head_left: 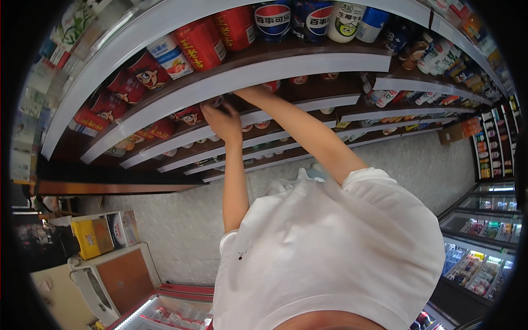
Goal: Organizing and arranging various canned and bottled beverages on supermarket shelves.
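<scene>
Both my arms reach into a shelf tier of a store's drinks shelving. My left hand (pixel 222 120) is at the shelf's white front edge (pixel 288 109), its fingers around a dark, round-ended item (pixel 215 101) that is partly hidden, beside red cans with a cartoon face (pixel 189 117). My right hand (pixel 246 91) reaches under the tier above; its fingers are hidden by that tier's white edge strip (pixel 247 80). Red containers (pixel 271 86) stand behind and to the right of my right wrist.
On the tier above stand red cans (pixel 200 45), blue cola bottles (pixel 272 20) and a white bottle (pixel 344 22). Lower tiers hold more packed goods. A cardboard box (pixel 458 132) lies on the floor at the far right; glass-fronted coolers (pixel 474 264) and a yellow carton (pixel 88 239) flank me.
</scene>
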Demonstrator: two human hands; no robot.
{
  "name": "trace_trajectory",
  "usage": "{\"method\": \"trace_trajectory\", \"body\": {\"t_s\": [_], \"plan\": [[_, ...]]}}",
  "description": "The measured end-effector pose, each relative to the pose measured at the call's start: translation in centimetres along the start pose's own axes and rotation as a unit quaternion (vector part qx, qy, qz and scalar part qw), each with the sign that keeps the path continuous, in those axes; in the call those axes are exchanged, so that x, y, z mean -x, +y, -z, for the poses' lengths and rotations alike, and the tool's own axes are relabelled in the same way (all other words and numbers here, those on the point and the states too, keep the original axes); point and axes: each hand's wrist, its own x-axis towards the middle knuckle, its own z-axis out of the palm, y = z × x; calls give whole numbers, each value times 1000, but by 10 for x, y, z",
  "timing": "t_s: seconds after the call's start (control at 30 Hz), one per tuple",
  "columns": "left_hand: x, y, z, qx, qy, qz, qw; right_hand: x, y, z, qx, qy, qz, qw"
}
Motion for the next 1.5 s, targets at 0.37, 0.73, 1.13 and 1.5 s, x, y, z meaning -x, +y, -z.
{"method": "trace_trajectory", "body": {"t_s": [0.37,0.73,1.13,1.5], "plan": [[-30,-10,-11,174,-181,103,963,15,-12,24,-121,4,-20,992],[-7,-33,50,77,38,72,994,7,-1,-21,-51,-7,69,996],[-31,-55,45,0,-43,141,989,10,3,-42,-158,-70,-13,985],[-10,7,21,198,-181,196,943,-3,58,-18,-110,-195,-116,968]]}}
